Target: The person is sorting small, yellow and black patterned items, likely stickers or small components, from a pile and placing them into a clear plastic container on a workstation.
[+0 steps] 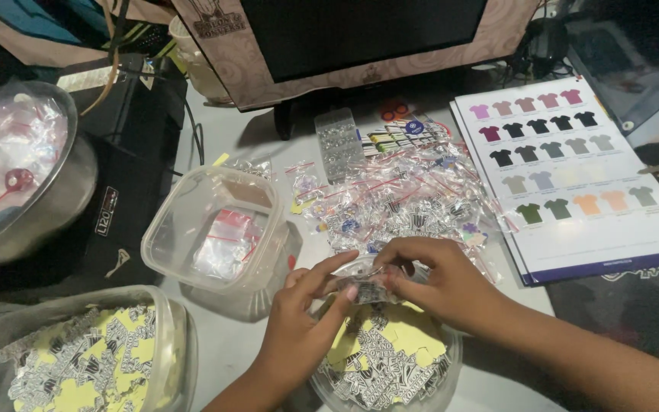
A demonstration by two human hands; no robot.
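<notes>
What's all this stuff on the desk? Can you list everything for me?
small clear bag: one, clear, pinched between both hands
round tub: one, clear, black-and-yellow stickers, under hands
square tub: one, clear, desk centre
left tub: one, clear, stickers, bottom left
metal bowl: one, silver, far left
bag pile: many, clear, behind hands
shirt colour chart: one, white, right
monitor: one, dark, top
left hand: one
right hand: one

glossy clear plastic baggie (368,284), translucent plastic tub (192,210), shiny metal bowl (55,206), glossy paper chart (573,183)
</notes>
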